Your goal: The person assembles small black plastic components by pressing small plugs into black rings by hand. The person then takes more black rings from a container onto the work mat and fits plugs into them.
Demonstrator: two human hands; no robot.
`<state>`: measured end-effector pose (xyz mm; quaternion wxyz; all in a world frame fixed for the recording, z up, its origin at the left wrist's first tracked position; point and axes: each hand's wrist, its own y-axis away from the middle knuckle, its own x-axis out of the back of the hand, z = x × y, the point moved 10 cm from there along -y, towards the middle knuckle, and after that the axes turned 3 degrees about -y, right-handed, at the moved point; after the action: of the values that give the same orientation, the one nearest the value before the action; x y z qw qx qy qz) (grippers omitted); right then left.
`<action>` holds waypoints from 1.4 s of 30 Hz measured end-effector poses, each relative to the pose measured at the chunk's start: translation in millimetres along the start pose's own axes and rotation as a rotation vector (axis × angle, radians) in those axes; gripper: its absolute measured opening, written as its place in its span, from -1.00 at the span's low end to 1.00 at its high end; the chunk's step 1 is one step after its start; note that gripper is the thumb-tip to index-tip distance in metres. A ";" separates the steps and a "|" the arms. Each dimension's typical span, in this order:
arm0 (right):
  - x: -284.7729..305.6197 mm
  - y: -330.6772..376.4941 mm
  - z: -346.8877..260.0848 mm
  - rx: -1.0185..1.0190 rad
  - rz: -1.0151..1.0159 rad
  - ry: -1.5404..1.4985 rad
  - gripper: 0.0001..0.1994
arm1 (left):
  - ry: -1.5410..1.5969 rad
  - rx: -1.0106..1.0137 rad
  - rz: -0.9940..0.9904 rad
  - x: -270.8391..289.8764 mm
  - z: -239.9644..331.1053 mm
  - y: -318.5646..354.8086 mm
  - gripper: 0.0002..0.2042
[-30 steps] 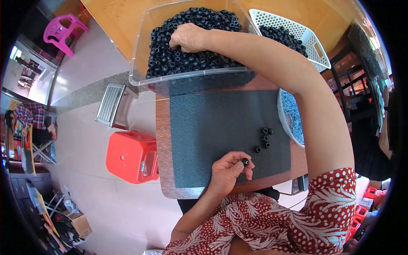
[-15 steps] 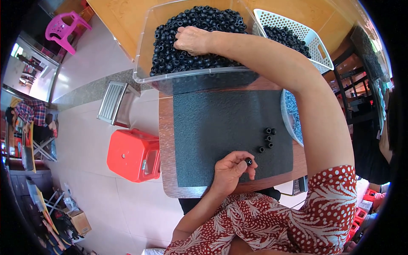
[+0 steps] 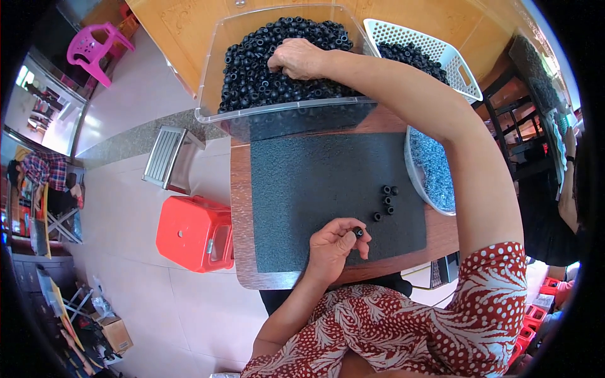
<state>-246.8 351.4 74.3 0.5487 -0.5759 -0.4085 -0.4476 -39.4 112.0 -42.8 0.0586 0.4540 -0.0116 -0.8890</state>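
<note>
My left hand (image 3: 329, 249) is above the near edge of a dark mat (image 3: 302, 183), pinching a small, round black hollow cap (image 3: 358, 232) between thumb and fingers. My right arm stretches across to a clear plastic bin (image 3: 296, 108) at the back, heaped with the same kind of black pieces (image 3: 252, 82). There my right hand (image 3: 299, 59) rests on the heap with its fingers curled down; the fingertips, and anything in them, are hidden. Several loose black caps (image 3: 387, 201) stand in a small cluster on the mat, right of my left hand.
A white perforated basket (image 3: 463, 69) with more black pieces stands behind my right arm. Partly under that arm is a bowl (image 3: 413, 167) of small bluish pieces. A red stool (image 3: 189, 233) and a metal step stool (image 3: 165, 157) stand left of the table (image 3: 242, 220).
My right hand has shifted slightly right within the bin, its fingers still down among the black pieces. My left hand keeps its pinch on the black cap. The whole view has shifted slightly.
</note>
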 end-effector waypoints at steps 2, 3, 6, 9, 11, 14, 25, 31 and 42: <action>-11.6 -8.2 -9.6 0.101 -0.056 0.063 -0.89 | 0.000 0.011 -0.005 -0.2 -2.6 -0.5 -0.76; -11.5 -11.3 -13.1 0.102 -0.028 0.080 -0.92 | 0.000 0.013 -0.001 1.0 -3.3 -0.5 -0.76; -20.6 -20.7 -24.8 0.175 -0.125 0.168 -0.94 | 0.016 0.012 0.003 4.0 -4.4 -1.0 -0.76; -23.5 -23.9 -31.4 0.128 -0.263 0.256 -0.93 | 0.011 0.024 0.011 4.9 -6.3 0.2 -0.76; -27.2 -24.2 -28.4 0.089 -0.328 0.259 -0.93 | -0.001 0.024 -0.002 1.8 -5.4 1.2 -0.77; -37.9 -21.5 -19.6 0.080 -0.408 0.273 -0.86 | -0.006 0.011 -0.001 -2.0 -3.0 -0.6 -0.78; -55.0 -9.9 -5.3 -0.180 -0.668 0.169 -0.85 | -0.008 0.014 0.010 4.5 -5.0 0.9 -0.77; -35.3 12.2 7.1 -0.295 -0.626 -0.041 -0.96 | -0.011 0.014 0.009 3.4 -4.8 -4.4 -0.78; 36.3 62.8 22.2 -0.488 -0.222 -0.791 -0.89 | -0.056 0.014 0.029 1.3 -3.8 3.2 -0.78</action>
<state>-175.3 368.7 92.7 0.1490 -0.7669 -0.5280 -0.3329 -36.8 108.8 -45.8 0.0680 0.4293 -0.0261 -0.9002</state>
